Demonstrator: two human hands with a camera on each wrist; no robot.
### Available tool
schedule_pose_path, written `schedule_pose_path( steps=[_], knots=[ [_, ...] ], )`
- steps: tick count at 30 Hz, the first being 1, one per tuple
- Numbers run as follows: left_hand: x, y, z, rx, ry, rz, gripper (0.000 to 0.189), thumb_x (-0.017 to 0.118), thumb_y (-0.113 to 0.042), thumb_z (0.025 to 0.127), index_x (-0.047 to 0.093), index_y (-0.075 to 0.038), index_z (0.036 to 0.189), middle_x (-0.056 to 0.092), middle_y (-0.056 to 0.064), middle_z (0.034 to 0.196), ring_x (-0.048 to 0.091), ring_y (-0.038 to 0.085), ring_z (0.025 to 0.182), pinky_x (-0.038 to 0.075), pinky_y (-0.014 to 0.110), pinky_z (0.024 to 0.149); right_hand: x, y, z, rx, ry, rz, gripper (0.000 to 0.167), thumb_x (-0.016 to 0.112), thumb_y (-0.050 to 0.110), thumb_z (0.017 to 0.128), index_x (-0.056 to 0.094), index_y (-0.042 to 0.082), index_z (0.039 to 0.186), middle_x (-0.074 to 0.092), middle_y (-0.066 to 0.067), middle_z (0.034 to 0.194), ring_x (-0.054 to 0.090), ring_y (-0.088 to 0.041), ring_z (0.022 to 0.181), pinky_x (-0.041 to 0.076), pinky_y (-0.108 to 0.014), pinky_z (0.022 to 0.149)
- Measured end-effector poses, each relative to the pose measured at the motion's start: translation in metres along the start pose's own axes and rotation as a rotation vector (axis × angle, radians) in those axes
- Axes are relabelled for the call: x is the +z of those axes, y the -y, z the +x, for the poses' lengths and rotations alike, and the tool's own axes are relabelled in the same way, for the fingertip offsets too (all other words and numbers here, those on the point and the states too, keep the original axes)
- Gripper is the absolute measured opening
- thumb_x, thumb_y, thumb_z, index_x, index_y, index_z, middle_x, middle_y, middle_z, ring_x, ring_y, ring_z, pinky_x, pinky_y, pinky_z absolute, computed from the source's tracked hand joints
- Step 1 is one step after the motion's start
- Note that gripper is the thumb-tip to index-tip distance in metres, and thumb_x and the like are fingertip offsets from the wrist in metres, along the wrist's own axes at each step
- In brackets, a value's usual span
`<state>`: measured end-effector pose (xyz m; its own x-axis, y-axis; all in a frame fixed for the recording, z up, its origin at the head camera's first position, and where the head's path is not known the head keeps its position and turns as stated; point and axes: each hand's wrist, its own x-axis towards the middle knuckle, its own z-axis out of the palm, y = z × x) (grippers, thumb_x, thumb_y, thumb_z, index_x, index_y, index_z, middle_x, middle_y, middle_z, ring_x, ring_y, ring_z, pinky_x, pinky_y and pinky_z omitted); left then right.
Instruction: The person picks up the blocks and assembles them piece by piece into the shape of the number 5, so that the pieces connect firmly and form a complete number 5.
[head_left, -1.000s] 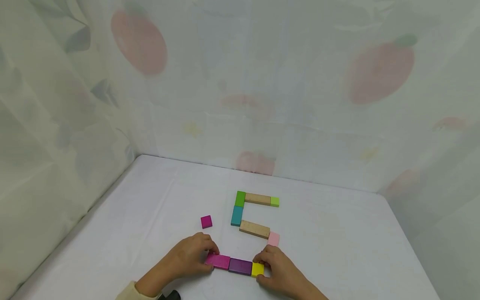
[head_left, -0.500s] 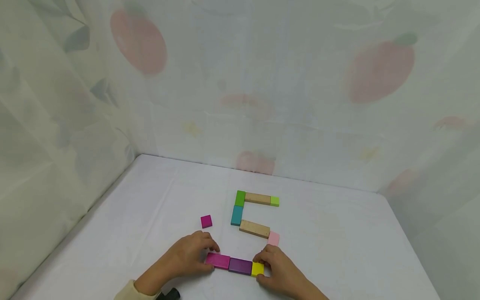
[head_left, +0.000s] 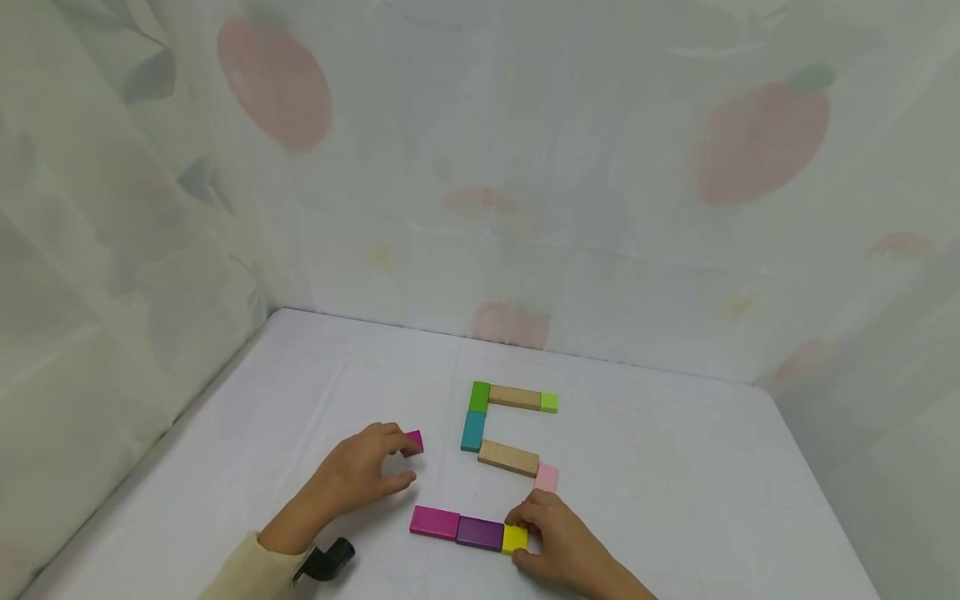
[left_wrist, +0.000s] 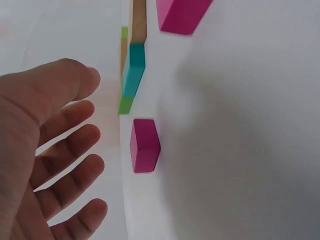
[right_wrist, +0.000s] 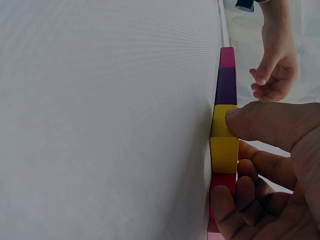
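Note:
My left hand (head_left: 358, 468) reaches over a magenta cube (left_wrist: 145, 146) with fingers and thumb spread apart. In the head view its fingertips overlap the cube; the left wrist view shows a gap between them. My right hand (head_left: 558, 542) pinches a yellow block (head_left: 514, 539) between thumb and finger at the end of a row. Leftward from it lie a purple block (head_left: 480, 533) and a long magenta block (head_left: 435, 522), end to end. A red block (right_wrist: 223, 181) beside the yellow one is partly hidden by my right fingers.
Further back, a pink block (head_left: 547, 477), two wooden planks (head_left: 508, 457), a teal block (head_left: 472, 431), a green block (head_left: 479, 397) and a lime block (head_left: 549, 402) continue the bent line. A patterned curtain (head_left: 600, 167) borders the white table (head_left: 675, 483).
My left hand has left the long magenta block and moved up and back to the magenta cube. My right hand stays on the yellow block.

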<state>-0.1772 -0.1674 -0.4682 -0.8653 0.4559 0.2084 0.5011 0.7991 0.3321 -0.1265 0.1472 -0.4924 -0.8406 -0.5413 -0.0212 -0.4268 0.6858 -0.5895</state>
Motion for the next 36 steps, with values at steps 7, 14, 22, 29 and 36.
schedule_pose_path(
  steps=[7,14,22,29,36],
  knots=[
    [0.003,0.012,0.008,-0.057,-0.044,0.030,0.025,0.080,-0.030,0.074,0.070,-0.022,0.095,0.063,-0.011,0.090,0.058,0.009,0.084,0.051,0.024,0.068,-0.001,0.001,0.000,-0.005,0.001,-0.003,0.024,0.077,0.021,0.077,0.069,0.019,0.100,0.052,0.016,0.088,0.044,0.003,0.080,0.046,-0.016,0.071],
    [0.010,0.021,0.015,-0.177,-0.014,0.039,0.033,0.080,-0.028,0.073,0.072,-0.018,0.104,0.063,-0.007,0.091,0.058,0.010,0.083,0.050,0.024,0.065,-0.001,0.002,0.000,0.014,0.016,-0.001,0.025,0.077,0.022,0.077,0.070,0.019,0.101,0.052,0.015,0.089,0.045,0.002,0.080,0.047,-0.016,0.072],
    [0.012,0.023,0.019,-0.244,0.021,0.033,0.036,0.081,-0.025,0.074,0.070,-0.017,0.107,0.064,-0.003,0.093,0.060,0.013,0.086,0.051,0.028,0.068,-0.002,0.003,0.000,0.018,0.013,-0.002,0.025,0.077,0.023,0.078,0.069,0.020,0.101,0.052,0.016,0.088,0.044,0.002,0.080,0.046,-0.016,0.071],
    [0.014,0.025,0.021,-0.249,0.014,0.009,0.034,0.081,-0.025,0.073,0.071,-0.019,0.106,0.064,-0.007,0.092,0.059,0.011,0.086,0.051,0.028,0.068,-0.001,0.001,0.001,0.011,0.009,-0.003,0.025,0.077,0.022,0.077,0.070,0.019,0.101,0.052,0.016,0.088,0.044,0.002,0.080,0.046,-0.016,0.071],
    [0.016,0.026,0.023,-0.272,0.029,-0.001,0.032,0.080,-0.027,0.074,0.071,-0.022,0.104,0.063,-0.009,0.092,0.057,0.009,0.086,0.051,0.028,0.070,-0.001,0.001,0.000,-0.006,0.000,-0.006,0.025,0.077,0.021,0.077,0.069,0.019,0.100,0.052,0.016,0.088,0.044,0.003,0.080,0.046,-0.016,0.070]
  ],
)
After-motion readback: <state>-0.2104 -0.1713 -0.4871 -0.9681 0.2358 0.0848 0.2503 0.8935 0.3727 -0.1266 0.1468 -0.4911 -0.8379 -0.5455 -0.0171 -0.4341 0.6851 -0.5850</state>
